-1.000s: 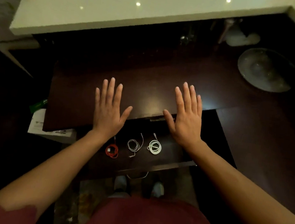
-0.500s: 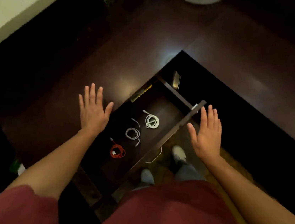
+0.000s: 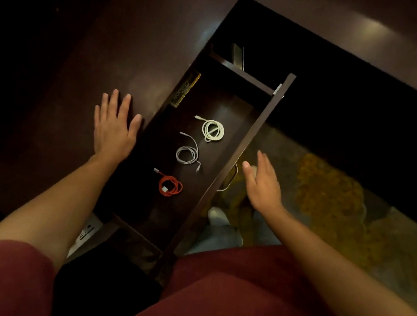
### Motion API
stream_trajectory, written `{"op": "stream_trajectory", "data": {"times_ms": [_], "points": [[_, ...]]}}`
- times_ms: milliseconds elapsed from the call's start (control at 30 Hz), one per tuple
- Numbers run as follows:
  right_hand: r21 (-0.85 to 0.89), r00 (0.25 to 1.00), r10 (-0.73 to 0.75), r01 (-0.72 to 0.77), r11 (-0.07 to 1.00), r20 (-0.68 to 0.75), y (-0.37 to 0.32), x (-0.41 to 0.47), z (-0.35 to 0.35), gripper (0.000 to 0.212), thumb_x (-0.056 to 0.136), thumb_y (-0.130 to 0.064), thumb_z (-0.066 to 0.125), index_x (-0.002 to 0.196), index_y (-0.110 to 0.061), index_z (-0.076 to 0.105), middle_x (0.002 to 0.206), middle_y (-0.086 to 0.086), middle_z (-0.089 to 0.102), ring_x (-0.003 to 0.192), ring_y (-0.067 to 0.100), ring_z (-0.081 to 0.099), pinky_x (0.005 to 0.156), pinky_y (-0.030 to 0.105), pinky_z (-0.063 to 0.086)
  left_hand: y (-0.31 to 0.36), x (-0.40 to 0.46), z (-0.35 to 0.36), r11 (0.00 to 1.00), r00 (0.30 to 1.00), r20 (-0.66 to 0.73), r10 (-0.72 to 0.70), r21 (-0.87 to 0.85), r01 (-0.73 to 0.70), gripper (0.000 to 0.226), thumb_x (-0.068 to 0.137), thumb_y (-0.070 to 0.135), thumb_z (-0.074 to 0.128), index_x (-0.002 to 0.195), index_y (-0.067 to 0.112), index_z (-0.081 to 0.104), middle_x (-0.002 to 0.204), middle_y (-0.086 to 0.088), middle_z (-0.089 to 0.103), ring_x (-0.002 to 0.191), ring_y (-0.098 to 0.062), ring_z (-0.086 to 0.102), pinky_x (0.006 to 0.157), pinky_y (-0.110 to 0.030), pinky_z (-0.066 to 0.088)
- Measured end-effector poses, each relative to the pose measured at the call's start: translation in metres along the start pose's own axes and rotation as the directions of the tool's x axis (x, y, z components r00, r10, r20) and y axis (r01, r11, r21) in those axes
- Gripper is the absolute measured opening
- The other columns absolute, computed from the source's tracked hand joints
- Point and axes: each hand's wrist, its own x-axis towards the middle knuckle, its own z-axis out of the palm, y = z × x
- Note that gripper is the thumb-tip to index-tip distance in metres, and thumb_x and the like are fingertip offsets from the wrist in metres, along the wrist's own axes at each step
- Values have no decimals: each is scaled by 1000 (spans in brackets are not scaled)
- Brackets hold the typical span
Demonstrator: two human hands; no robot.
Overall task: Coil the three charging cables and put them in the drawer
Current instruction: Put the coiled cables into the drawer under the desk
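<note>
Three coiled charging cables lie in a row on the floor of an open dark wooden drawer (image 3: 253,134). The orange cable (image 3: 170,186) sits nearest the drawer's near end, the grey-white cable (image 3: 188,154) in the middle, and the white cable (image 3: 213,130) farthest along, each apart from the others. All three look wound into loose loops with short ends sticking out, so the coiling and placing appear done; at most, closing the drawer is left.

The left hand (image 3: 114,128) lies flat with fingers spread on the dark tabletop (image 3: 82,63), just beside the drawer's left edge. The right hand (image 3: 262,182) hovers with straight, relaxed fingers beyond the drawer's front panel, near its metal handle (image 3: 229,179), holding nothing.

The tabletop is glossy dark wood, catching dim reflections. Below is a patterned yellow and grey floor (image 3: 328,199), and the person wears a dark red top. The room is dimly lit.
</note>
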Motion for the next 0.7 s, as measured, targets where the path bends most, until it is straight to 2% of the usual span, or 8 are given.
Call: {"op": "stream_trajectory", "data": {"times_ms": [100,233,500,700], "points": [[42,999,28,-29,999,35,-7,-5,16,70,104,-58,30,161,-17,19,168,8,23,155,24,21,124,43,22,1,-1,0,1000,1000,-7,-5,-15,5,59,107,47,30,159,19,26,169,-12,16,157,-32,8,127,-51,7],[114,999,-41,40,993,7,-14,-9,25,64,105,-55,30,159,-22,23,165,5,31,151,23,30,121,44,30,1,-2,0,1000,1000,-10,-5,-10,5,60,107,47,30,159,19,25,170,-11,15,157,-32,7,127,-51,7],[199,1000,-16,17,980,-7,-27,-14,33,57,106,-48,35,158,-30,21,147,-2,55,126,21,59,98,38,48,2,-1,0,1000,1000,-1,-11,7,11,60,106,46,31,160,20,22,170,-10,13,158,-30,5,127,-50,5],[199,1000,3,-5,980,8,-32,-14,33,57,107,-46,33,159,-31,16,145,0,57,124,23,61,100,43,51,1,-1,1,1000,1000,8,-12,10,12,60,106,47,29,160,21,21,170,-10,12,158,-30,4,127,-51,5]]}}
